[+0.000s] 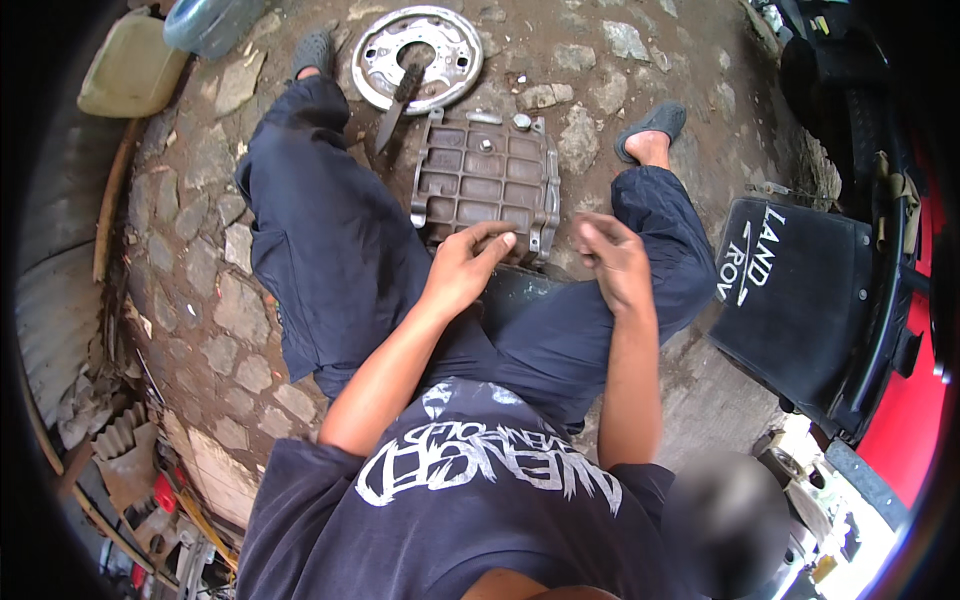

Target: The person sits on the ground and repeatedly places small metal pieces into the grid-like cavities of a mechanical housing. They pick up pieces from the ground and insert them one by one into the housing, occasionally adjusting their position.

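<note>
A grey-brown metal casting [484, 170] with a ribbed grid face lies on the ground between my legs. My left hand [468, 265] is over its near edge, thumb and index finger drawn together; whether anything is between them I cannot make out. Just off the casting's near right corner, my right hand [616, 262] is raised with curled fingers, thumb against them, and what they hold, if anything, is too small to tell. A bolt head [522, 121] shows at the casting's far edge.
Beyond the casting lies a round metal plate [468, 62] with a centre hole; a dark blade-like tool [400, 108] rests across it. A black mudflap [790, 290] hangs from a red vehicle [912, 400] at right. A yellowish jerrycan [133, 65] stands far left on stony ground.
</note>
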### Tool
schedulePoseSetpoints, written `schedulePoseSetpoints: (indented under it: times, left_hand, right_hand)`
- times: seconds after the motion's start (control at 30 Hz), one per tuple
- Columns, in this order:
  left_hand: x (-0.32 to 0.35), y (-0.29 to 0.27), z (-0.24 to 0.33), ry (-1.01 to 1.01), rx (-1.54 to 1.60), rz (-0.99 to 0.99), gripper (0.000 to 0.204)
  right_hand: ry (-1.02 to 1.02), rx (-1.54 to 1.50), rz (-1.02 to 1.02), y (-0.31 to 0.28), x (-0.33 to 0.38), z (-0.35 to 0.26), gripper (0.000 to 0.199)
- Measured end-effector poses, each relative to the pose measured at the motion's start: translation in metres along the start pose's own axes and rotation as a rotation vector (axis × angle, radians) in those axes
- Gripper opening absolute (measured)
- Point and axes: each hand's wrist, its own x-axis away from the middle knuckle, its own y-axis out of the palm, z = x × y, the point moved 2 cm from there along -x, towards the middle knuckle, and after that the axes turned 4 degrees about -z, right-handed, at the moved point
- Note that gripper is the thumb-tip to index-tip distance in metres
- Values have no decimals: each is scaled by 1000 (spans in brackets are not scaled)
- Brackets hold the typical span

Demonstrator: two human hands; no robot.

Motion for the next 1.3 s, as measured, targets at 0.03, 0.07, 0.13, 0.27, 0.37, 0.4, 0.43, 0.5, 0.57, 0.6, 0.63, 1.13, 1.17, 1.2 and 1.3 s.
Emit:
schedulePoseSetpoints:
  times: [0.03,0.07,0.13,0.27,0.37,0.4,0.43,0.5,0.57,0.6,0.63,1.13,1.17,1.2,1.3]
  left_hand:
    - [-8,3,-19,-40,-180,71,33]
    - [-14,7,-34,-80,-363,136,31]
    - [-22,14,-45,-85,-115,47,29]
    - [-34,11,-45,-25,120,-17,28]
    - [-40,5,-44,-105,53,83,28]
    - [-42,6,-53,-134,32,105,28]
    - [-42,8,-61,-163,10,126,28]
    - [-40,16,-71,-219,150,83,28]
    - [-42,17,-70,-202,197,85,27]
    - [-43,18,-71,-168,175,100,26]
    - [-44,17,-72,-135,152,114,26]
    - [-37,10,-65,-184,91,152,25]
    - [-41,6,-63,-162,62,163,25]
    - [-41,7,-63,-148,41,166,25]
    - [-41,10,-64,-123,5,168,25]
  right_hand:
    - [21,214,-2,3,-7,7,28]
    - [-18,452,90,12,-11,12,25]
    - [-71,759,182,23,-17,20,21]
    - [-136,977,149,25,-28,48,20]
    - [-234,1095,110,25,-28,60,19]
    - [-257,1097,102,27,-29,61,19]
    - [-280,1099,94,27,-29,61,19]
    - [-264,1115,86,26,-26,63,18]
    - [-252,1121,72,21,-19,66,18]
    - [-292,1126,67,23,-19,67,18]
    - [-331,1131,62,26,-24,66,18]
    - [-233,1169,51,20,-13,62,18]
    - [-272,1171,45,22,-20,61,19]
    - [-298,1178,40,23,-23,61,19]
    - [-353,1217,25,17,-26,69,19]
